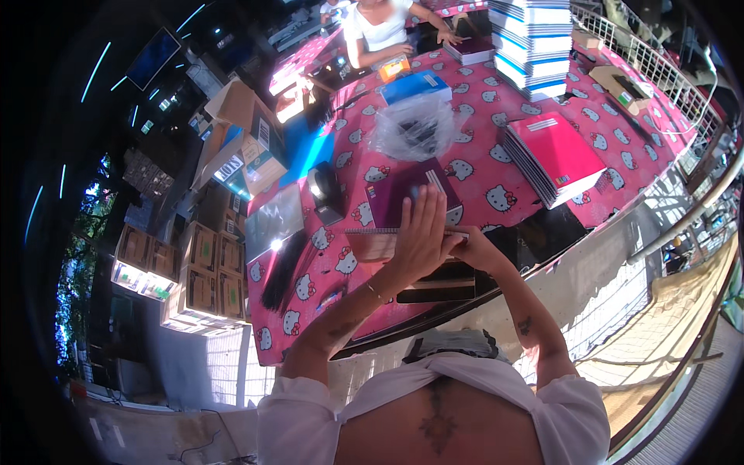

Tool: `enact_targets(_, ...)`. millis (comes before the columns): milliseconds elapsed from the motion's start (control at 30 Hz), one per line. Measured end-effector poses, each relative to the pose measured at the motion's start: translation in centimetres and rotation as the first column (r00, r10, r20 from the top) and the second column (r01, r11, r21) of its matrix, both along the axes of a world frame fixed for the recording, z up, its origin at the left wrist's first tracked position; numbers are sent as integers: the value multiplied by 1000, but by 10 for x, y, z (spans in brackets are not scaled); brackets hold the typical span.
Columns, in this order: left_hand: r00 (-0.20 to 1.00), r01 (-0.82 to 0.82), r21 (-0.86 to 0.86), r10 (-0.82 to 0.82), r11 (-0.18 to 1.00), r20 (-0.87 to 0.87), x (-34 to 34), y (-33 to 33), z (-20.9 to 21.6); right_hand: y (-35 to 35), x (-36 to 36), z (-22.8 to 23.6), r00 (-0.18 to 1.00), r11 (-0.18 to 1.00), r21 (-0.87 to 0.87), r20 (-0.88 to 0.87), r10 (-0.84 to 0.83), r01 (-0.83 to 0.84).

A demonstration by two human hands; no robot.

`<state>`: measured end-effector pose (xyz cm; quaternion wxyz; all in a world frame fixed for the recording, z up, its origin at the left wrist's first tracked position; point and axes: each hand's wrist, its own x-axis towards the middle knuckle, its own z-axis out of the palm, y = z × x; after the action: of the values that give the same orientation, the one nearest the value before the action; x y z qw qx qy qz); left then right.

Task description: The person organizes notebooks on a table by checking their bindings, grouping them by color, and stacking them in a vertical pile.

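In front of me, at the near edge of the table, a spiral-bound notebook (370, 245) stands on edge with its coil running along the top. My left hand (422, 232) lies flat over it, fingers stretched out and pointing away from me. At the notebook's right end, my right hand (474, 249) is closed around the corner; its fingertips are partly hidden. Just beyond my left fingertips lies a purple notebook (391, 198). To the right is a stack of pink-covered notebooks (559, 151).
A pink patterned cloth covers the table (500, 198). On it are a crumpled clear plastic bag (411, 130), a blue notebook (415, 85), a tall notebook stack (531, 50), a black device (325, 194) and black strands (284, 273). An open cardboard box (252, 151) stands left. Across sits another person (381, 31).
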<state>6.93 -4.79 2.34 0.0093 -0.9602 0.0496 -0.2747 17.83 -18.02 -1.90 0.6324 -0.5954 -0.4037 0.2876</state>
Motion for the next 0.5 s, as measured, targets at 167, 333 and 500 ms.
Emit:
enact_targets(167, 990, 99, 19, -97, 995, -104, 2, -11, -4, 4, 12, -2, 997, 999, 33, 71, 18, -20)
enact_targets(333, 994, 64, 2, -63, 998, -87, -29, -22, -1, -5, -6, 3, 993, 1000, 19, -120, -14, 16)
enact_targets(500, 921, 89, -266, 22, 960, 388, -76, 9, 6, -38, -31, -29, 961, 960, -214, 248, -126, 181)
